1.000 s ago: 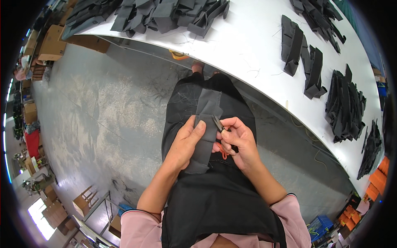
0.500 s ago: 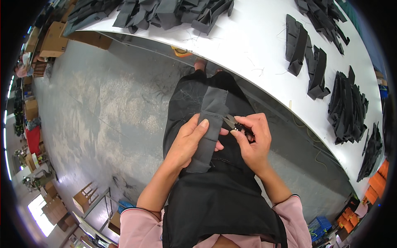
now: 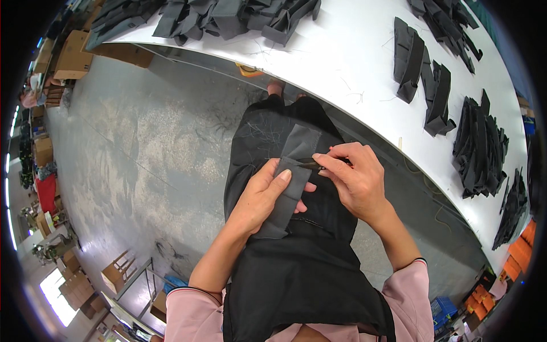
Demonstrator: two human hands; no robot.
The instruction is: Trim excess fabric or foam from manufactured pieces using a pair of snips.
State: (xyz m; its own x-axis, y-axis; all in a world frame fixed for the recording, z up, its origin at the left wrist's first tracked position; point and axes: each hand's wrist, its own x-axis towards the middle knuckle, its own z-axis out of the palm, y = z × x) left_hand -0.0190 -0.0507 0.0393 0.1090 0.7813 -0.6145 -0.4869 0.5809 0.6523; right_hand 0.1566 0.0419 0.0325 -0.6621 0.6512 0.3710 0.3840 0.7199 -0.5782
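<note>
Over my lap, my left hand [image 3: 263, 196] grips a dark grey fabric strip [image 3: 292, 191], thumb on top and fingers underneath, their tips showing past its right edge. My right hand [image 3: 359, 176] is closed on small thread snips [image 3: 307, 165], whose blades lie across the strip at a seam near my left thumb. Most of the snips' handle is hidden by my fingers. Loose thread ends [image 3: 259, 134] cling to the black apron [image 3: 296, 273] beside the strip's upper end.
A white table [image 3: 342, 62] curves across the far side and right. On it lie heaped dark fabric strips [image 3: 228, 17], more strips [image 3: 408, 62] and a bundle [image 3: 478, 148] at right. Cardboard boxes [image 3: 74, 54] stand far left; a blue crate [image 3: 441, 310] is lower right.
My right hand has turned and moved up, bringing the snips' blades from the strip's right edge to across the seam. The strip has tilted slightly; my left hand keeps its hold.
</note>
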